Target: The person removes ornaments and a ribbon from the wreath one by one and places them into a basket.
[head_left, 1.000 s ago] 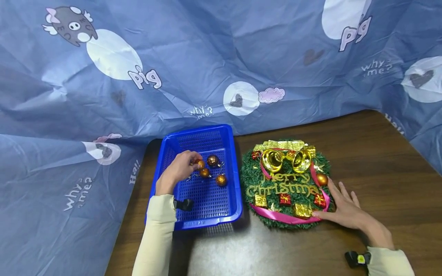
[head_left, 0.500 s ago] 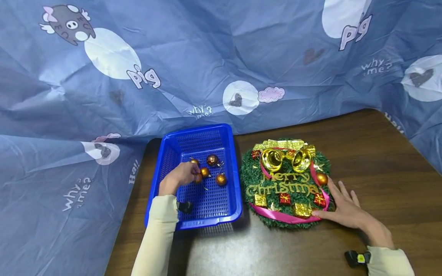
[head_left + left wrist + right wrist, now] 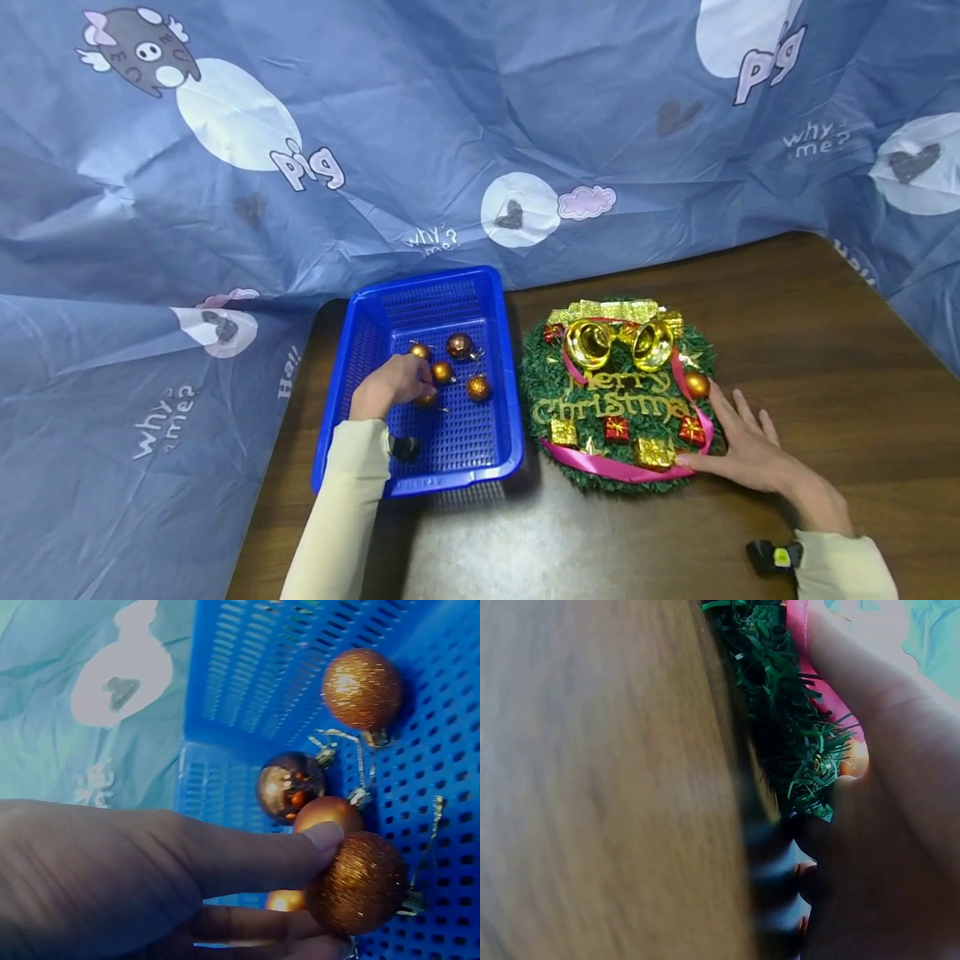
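Note:
Inside the blue plastic basket, my left hand pinches a glittery copper Christmas ball between thumb and fingers. Around it lie a shiny brown ball, a smooth gold-orange ball, another glittery ball and a gold ball. My right hand rests against the right edge of a green Christmas wreath, fingers spread and thumb by a gold gift box. Close to its index finger, an orange ball sits on the wreath.
The wreath carries two gold bells, gold "Merry Christmas" lettering and a pink ribbon. Both wreath and basket lie on a dark wooden table. A blue printed cloth hangs behind.
My left hand has moved with the glittery ball toward the basket's near side, lowering it by the floor and uncovering the gold ball behind. The right hand stays at the wreath.

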Available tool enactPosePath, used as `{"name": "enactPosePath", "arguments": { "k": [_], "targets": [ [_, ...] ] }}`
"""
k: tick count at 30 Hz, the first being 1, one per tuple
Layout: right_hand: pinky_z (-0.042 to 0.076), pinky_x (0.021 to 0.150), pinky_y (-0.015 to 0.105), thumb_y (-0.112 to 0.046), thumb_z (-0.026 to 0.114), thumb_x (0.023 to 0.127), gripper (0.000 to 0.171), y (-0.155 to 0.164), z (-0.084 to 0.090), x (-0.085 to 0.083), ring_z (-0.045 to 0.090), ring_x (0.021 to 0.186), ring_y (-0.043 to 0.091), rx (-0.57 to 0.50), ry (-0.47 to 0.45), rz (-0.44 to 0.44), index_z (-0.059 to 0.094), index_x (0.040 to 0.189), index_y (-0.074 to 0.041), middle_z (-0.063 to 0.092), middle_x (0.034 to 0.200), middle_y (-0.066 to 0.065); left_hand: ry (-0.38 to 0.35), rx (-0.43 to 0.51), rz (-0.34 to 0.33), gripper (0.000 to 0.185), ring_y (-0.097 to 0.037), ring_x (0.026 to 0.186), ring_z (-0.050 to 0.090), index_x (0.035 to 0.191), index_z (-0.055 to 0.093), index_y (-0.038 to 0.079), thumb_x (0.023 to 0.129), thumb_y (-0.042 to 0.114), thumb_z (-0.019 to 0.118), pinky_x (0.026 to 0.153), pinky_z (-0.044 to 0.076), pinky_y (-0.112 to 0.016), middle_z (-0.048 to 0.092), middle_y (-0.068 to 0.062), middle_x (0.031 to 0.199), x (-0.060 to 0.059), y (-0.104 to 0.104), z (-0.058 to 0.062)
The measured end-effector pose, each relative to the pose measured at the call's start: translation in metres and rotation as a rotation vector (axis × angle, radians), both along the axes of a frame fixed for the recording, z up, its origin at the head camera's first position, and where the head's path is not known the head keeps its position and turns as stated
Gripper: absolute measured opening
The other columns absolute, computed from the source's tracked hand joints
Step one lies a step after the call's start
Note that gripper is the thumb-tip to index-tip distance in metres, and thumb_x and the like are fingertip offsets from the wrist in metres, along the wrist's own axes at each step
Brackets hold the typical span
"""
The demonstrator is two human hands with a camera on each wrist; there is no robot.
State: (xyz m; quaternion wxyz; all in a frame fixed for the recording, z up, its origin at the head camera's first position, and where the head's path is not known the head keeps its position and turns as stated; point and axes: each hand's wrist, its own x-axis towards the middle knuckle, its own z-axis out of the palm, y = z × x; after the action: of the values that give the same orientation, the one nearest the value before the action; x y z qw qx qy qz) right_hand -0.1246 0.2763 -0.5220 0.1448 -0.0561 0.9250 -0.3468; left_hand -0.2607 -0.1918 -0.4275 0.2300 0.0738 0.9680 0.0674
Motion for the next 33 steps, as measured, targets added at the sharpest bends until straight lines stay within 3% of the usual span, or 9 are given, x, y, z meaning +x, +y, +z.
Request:
{"name": "enactPosePath", "arguments": {
  "k": [7,12,17,23,27,33],
  "targets": [
    [-0.020,0.104,0.067,-0.053,0.067,0.081,0.116,-0.001,-0.001,0.000,-0.015,0.141,0.049,-0.008,-0.001,0.000,-0.014,0.152,-0.010,-0.009,0.156,0.027,0.034,-0.020,-0.109,0.015,-0.013,0.065,0.050,0.080,0.065,0.010,0.087,0.023,0.070,0.060,0.042,-0.028,0.056,0.002,0.071,-0.002,0.011,-0.006],
    [-0.018,0.104,0.068,-0.052,0.068,0.081,0.116,0.000,-0.001,-0.001,-0.014,0.141,0.050,-0.007,0.006,0.003,-0.014,0.152,-0.010,-0.008,0.156,0.027,0.052,-0.019,-0.109,0.020,-0.012,0.062,0.048,0.076,0.061,0.010,0.087,0.024,0.070,0.057,0.040,-0.027,0.054,0.002,0.068,-0.002,0.011,-0.005],
    [-0.017,0.104,0.069,-0.053,0.068,0.080,0.117,0.001,0.000,-0.002,-0.013,0.140,0.051,0.006,0.012,-0.001,-0.014,0.152,-0.010,-0.007,0.156,0.027,0.070,-0.003,-0.055,0.017,-0.017,0.077,0.057,0.089,0.065,0.009,0.087,0.025,0.070,0.072,0.049,-0.036,0.063,-0.003,0.086,-0.001,0.008,0.000],
    [-0.018,0.104,0.068,-0.053,0.067,0.080,0.117,0.001,0.001,-0.002,-0.013,0.140,0.051,0.002,0.008,0.003,-0.015,0.152,-0.011,-0.008,0.156,0.027,0.095,-0.013,0.005,0.036,-0.029,0.107,0.061,0.116,0.061,0.007,0.088,0.029,0.068,0.091,0.048,-0.046,0.064,-0.013,0.117,0.005,0.007,0.010],
    [-0.018,0.104,0.068,-0.053,0.067,0.080,0.117,0.001,0.002,-0.002,-0.013,0.140,0.050,-0.005,0.014,0.004,-0.015,0.152,-0.012,-0.008,0.157,0.026,0.127,0.008,-0.009,0.042,-0.032,0.116,0.057,0.124,0.059,0.005,0.089,0.028,0.067,0.097,0.045,-0.047,0.060,-0.015,0.126,0.007,0.010,0.018],
    [-0.018,0.104,0.068,-0.055,0.067,0.080,0.117,0.001,0.000,-0.001,-0.012,0.141,0.051,0.009,0.030,0.003,-0.013,0.152,-0.009,-0.007,0.157,0.025,0.198,0.073,-0.089,0.040,-0.031,0.116,0.057,0.122,0.059,0.003,0.091,0.027,0.065,0.098,0.045,-0.045,0.061,-0.016,0.125,0.013,0.025,0.035]
  ]
}}
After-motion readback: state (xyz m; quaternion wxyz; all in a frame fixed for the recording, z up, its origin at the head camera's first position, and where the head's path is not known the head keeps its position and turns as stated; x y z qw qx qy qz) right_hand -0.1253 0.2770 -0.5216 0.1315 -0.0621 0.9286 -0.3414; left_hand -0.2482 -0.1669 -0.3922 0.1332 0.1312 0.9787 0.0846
